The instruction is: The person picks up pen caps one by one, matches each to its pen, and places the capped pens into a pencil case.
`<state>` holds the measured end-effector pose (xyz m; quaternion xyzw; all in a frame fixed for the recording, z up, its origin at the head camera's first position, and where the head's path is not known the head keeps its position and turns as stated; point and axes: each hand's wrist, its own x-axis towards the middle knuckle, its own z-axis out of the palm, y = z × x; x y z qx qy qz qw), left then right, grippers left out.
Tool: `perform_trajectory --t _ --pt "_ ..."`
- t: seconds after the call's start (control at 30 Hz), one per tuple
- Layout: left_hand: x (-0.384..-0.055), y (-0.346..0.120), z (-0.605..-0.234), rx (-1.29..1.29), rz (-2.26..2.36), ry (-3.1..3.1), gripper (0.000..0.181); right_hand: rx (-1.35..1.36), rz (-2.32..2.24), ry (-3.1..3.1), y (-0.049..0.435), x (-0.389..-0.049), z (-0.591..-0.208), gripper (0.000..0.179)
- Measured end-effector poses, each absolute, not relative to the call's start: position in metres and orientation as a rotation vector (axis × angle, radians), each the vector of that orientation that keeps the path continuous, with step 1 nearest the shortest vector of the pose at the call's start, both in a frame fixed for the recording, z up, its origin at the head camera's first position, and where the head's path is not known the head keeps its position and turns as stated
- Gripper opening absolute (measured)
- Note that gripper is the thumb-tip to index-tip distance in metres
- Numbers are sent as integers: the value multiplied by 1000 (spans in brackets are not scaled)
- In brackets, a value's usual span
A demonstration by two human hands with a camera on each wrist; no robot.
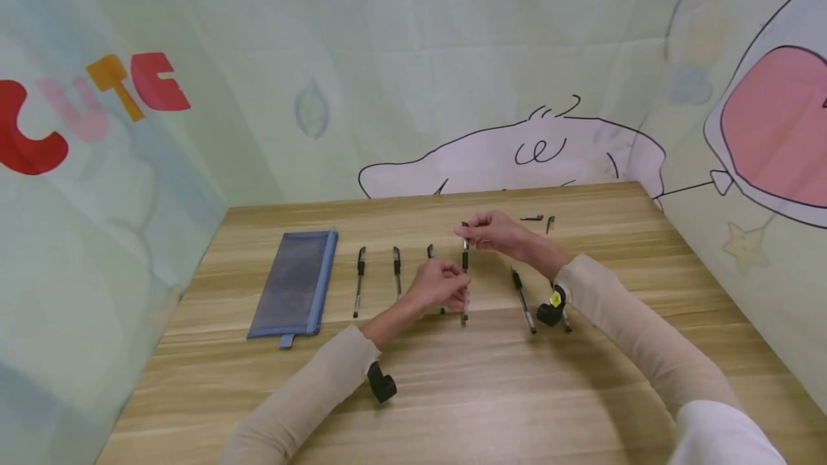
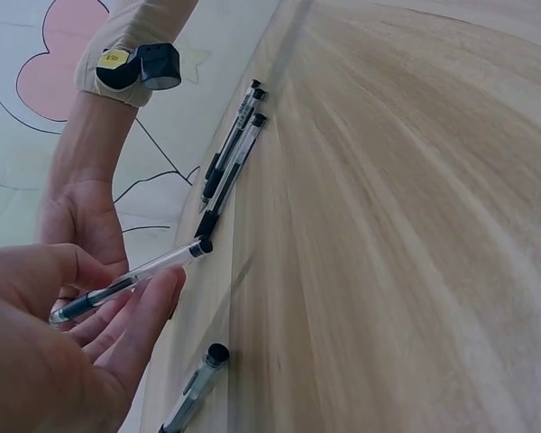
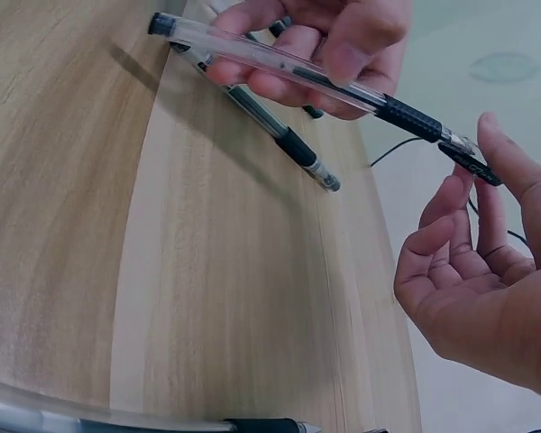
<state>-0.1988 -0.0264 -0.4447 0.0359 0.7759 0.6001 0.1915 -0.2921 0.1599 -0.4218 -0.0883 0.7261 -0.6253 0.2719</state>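
Observation:
My left hand (image 1: 442,284) pinches the clear barrel of a black gel pen (image 3: 279,65), held above the table with its tip end pointing away from me. At that end my right hand (image 1: 496,230) pinches a black pen cap (image 3: 470,164) between thumb and fingers. In the right wrist view the cap sits right at the pen's metal tip, over the black rubber grip. Left of the hands lie several capped pens in a row, among them a pen (image 1: 360,282) and another pen (image 1: 397,271); a third pen (image 1: 431,251) is partly hidden behind my left hand.
A blue mesh zip pouch (image 1: 293,285) lies at the left. Right of the hands are an uncapped pen (image 1: 524,301) and another pen (image 1: 567,320), partly under my right wrist. Two loose caps, one cap (image 1: 532,218) lying sideways and another cap (image 1: 550,224), rest near the back edge.

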Motion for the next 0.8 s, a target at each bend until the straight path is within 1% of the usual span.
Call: perform_trajectory --t 0.07,0.13,0.2,0.3,0.57,0.7,0.8 --pt "-200 -26 -445 80 1703 2168 19 -255 -1669 1942 159 -291 -423 14" --pt "-200 -26 -445 60 1726 2154 21 -270 -1653 1941 158 -290 -425 9" --pt "-201 -26 -445 48 1743 2150 24 -280 -1649 1945 157 -289 -425 9" --pt "-201 -26 -444 38 1743 2174 27 -282 -1645 1983 157 -288 -424 14" --pt "-200 -31 -444 21 1768 2240 26 -283 -1697 1972 153 -285 -421 34" --pt "-196 -30 -447 99 1783 2311 27 -291 -1688 2098 149 -283 -425 37" --pt "-192 -28 -447 112 1789 2369 26 -300 -1668 2188 145 -280 -426 39"
